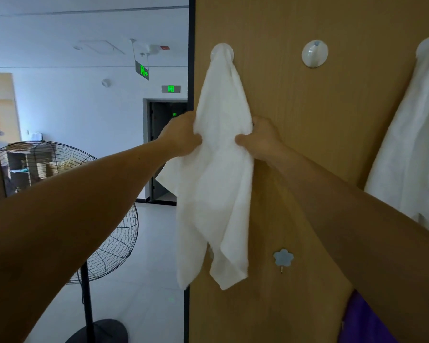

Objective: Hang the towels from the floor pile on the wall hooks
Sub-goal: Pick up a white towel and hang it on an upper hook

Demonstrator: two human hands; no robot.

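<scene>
Head view: the towel [218,169] hangs on the panel [307,144], its top bunched over a round hook [222,52]. Below that hook, my left hand [181,134] pinches the towel's left edge, fingers curled into the cloth. My right hand [260,139] grips its right edge, thumb in front, fingers tucked behind. Right of the hook is a bare hook [314,53], then a second towel [411,134].

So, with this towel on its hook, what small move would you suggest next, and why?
Probably release both hands gently: the white towel already hangs from the left round hook, with the left hand and right hand gripping its sides. The middle hook beside it looks bare, ready for another towel.
</scene>
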